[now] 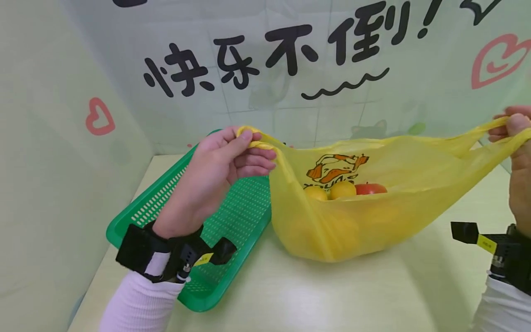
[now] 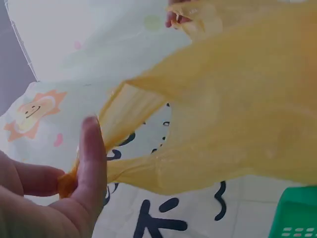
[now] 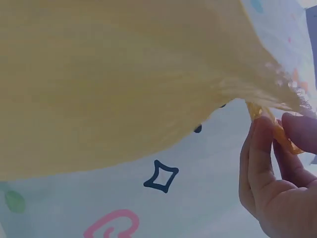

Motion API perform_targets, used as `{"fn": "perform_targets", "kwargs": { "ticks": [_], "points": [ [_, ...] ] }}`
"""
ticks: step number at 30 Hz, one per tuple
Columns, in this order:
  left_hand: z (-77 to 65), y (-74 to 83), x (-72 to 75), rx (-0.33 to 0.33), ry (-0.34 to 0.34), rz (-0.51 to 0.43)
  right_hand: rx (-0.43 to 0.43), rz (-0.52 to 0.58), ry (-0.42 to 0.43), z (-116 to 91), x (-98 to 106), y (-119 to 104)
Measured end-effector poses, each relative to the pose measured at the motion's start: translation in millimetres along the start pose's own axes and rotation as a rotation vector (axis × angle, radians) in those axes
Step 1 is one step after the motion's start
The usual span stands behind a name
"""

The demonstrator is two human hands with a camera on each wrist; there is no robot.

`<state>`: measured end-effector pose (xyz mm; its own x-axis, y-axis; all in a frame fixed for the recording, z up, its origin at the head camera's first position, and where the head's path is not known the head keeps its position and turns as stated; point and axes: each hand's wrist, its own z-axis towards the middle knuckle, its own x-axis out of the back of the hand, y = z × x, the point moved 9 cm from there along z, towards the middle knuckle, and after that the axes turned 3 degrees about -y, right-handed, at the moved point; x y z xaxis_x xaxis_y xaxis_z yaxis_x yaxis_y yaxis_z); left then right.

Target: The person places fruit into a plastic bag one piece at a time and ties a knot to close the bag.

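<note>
A yellow plastic bag [image 1: 361, 226] with an orange and black printed logo is stretched wide between both hands. Inside it show two round yellow fruits [image 1: 343, 189] and a red apple [image 1: 371, 188]; more rounded shapes bulge through the plastic below. My left hand [image 1: 224, 161] pinches one handle of the bag between thumb and fingers. At the right edge of the head view, my right hand [image 1: 520, 138] grips the other handle. In the right wrist view its fingertips [image 3: 262, 130] pinch the bunched plastic. Each wrist wears a black camera strap.
A green perforated plastic basket [image 1: 244, 207] lies on the pale table [image 1: 323, 295] behind and beneath the left arm. A white backdrop [image 1: 282, 101] with black lettering and pink hearts stands at the back, and a pale wall [image 1: 50, 161] at the left.
</note>
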<state>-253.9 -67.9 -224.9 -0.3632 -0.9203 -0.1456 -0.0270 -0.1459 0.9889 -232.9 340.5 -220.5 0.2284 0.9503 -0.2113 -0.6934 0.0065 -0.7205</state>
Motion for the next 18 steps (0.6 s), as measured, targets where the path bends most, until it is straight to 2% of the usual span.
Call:
{"fn": "perform_targets", "kwargs": {
  "ticks": [2,3,5,6,10,12,13,15,17,18],
  "points": [
    [1.6,-9.5,-0.8,0.023,0.003,-0.046,-0.072,0.047,0.079,-1,2,6],
    [2.0,-13.6,-1.3,0.03,0.006,-0.063,-0.106,0.083,0.092,-2,2,10],
    [2.4,-20.9,-1.9,0.046,0.014,-0.073,-0.179,0.207,0.071,-5,2,20],
    [2.3,-23.9,-1.7,0.055,0.019,-0.073,-0.187,0.268,0.028,-6,1,22],
    [0.9,-31.3,-1.0,0.072,0.021,-0.054,-0.172,0.636,-0.267,-18,-8,27],
    [0.4,-32.3,-0.6,0.078,0.023,-0.046,-0.137,0.824,-0.471,-27,-17,27],
    [0.2,-32.9,-0.1,0.08,0.025,-0.04,-0.142,0.843,-0.597,-34,-23,30],
    [-0.1,-33.8,0.5,0.08,0.028,-0.028,-0.162,0.742,-0.84,-51,-33,39],
    [-0.5,-33.0,0.1,0.074,0.028,-0.014,-0.24,0.477,-1.034,-69,-38,58],
    [-0.7,-32.5,0.1,0.071,0.03,-0.005,-0.277,0.289,-1.103,-77,-38,69]
  ]
}}
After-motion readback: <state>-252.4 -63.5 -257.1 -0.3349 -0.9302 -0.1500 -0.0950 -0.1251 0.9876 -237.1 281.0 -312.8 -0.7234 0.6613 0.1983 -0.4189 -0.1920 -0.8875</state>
